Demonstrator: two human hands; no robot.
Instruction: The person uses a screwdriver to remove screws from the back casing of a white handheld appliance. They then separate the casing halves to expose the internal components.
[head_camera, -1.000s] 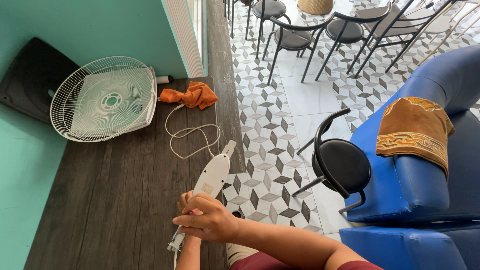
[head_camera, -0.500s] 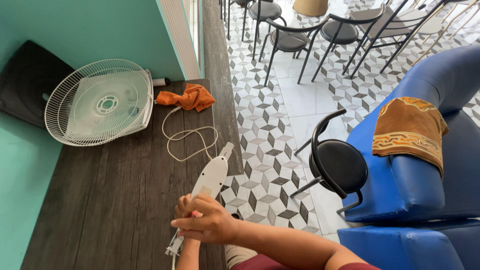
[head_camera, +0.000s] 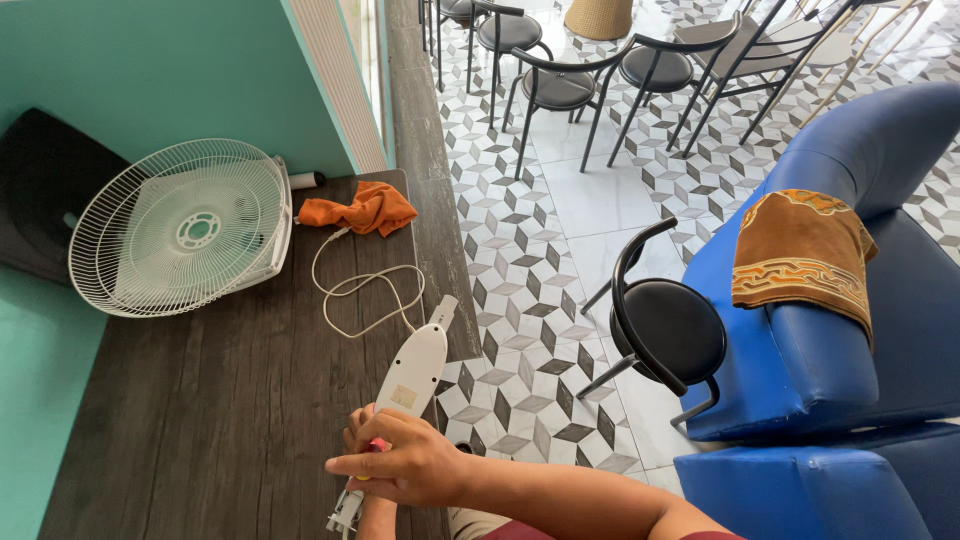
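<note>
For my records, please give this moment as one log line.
right hand: on white plastic fan housing | left hand: beneath it | white cord: loose on dark wooden table

Fan (head_camera: 185, 228) left of cloth (head_camera: 358, 209)

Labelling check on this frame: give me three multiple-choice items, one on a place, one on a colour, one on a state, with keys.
1. Where does the orange cloth lie?
A. On the blue sofa
B. On the dark wooden table, beside the fan guard
C. On the floor

2. What colour is the fan guard?
A. Black
B. Blue
C. White

3. What state is the white fan body in?
A. Flat on the table, both hands at its near end
B. Upright, untouched
C. Hanging from the wall

Answers: 1 B, it sits by the guard's rim; 2 C, the wire grille is white; 3 A, the right hand and left hand hold it.
</note>
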